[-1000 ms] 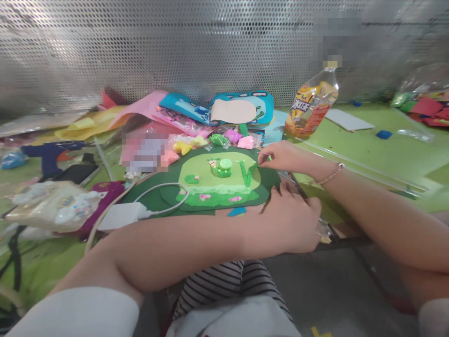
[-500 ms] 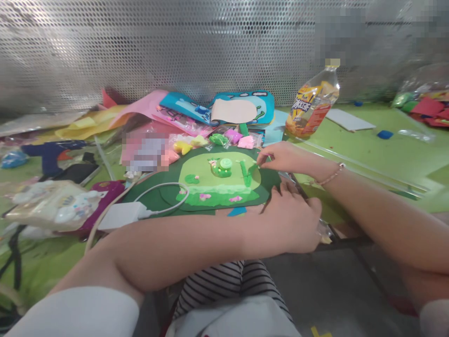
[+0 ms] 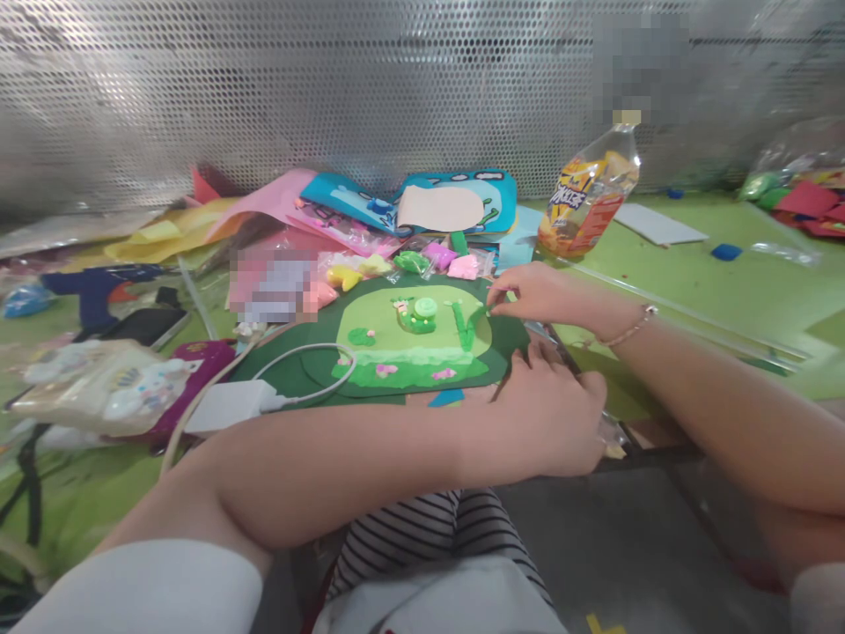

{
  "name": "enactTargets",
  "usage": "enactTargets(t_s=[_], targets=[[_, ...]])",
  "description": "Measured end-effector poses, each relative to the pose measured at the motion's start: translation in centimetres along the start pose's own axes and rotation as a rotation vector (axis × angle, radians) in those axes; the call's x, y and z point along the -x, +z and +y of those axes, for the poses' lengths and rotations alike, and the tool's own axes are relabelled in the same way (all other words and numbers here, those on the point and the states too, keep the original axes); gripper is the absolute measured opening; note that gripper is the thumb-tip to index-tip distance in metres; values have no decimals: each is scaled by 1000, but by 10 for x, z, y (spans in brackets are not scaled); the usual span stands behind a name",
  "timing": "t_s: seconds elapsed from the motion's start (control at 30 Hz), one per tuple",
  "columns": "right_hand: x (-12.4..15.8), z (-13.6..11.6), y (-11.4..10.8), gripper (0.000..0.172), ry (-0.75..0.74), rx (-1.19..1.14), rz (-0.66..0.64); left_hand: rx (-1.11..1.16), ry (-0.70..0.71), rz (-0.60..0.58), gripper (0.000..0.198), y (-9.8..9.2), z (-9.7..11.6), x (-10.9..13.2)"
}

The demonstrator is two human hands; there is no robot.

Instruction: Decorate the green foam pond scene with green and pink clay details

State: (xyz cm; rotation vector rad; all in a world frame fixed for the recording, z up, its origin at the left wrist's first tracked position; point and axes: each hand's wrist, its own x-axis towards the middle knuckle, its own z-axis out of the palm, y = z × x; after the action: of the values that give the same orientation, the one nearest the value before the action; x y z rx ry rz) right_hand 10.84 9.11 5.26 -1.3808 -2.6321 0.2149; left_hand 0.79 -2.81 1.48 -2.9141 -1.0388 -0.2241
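A dark green card (image 3: 511, 339) lies on the table with a light green oval on it, bearing a green clay frog (image 3: 417, 314), pink flowers and a green clay stalk (image 3: 466, 327). My right hand (image 3: 528, 295) is pinched at the top of that stalk, fingertips on a small piece of green clay. My left hand (image 3: 551, 409) rests on the card's near right corner, fingers curled down, pressing the card; what lies under them is hidden.
Packets of coloured clay (image 3: 409, 262) and coloured paper sheets (image 3: 264, 207) lie behind the card. An orange drink bottle (image 3: 587, 198) stands at the back right. A white charger with cable (image 3: 231, 405), a phone (image 3: 142, 326) and a pouch (image 3: 99, 383) lie left. A perforated metal wall (image 3: 330, 88) stands behind.
My right hand has shifted very slightly at the top of the clay stalk. My left hand has stayed put on the card.
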Motion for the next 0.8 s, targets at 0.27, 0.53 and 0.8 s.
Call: enactTargets(t_s=[0.27,0.53,0.8], targets=[[1,-6,4,15,0,12,-9,-10,8,17,41,1,-1,-1],[1,-2,2,12,11,-13,-13,-34,12,69,41,6,-1,0],[0,-5,-1,17,6,11,-26,-9,7,12,42,2,-1,-1]])
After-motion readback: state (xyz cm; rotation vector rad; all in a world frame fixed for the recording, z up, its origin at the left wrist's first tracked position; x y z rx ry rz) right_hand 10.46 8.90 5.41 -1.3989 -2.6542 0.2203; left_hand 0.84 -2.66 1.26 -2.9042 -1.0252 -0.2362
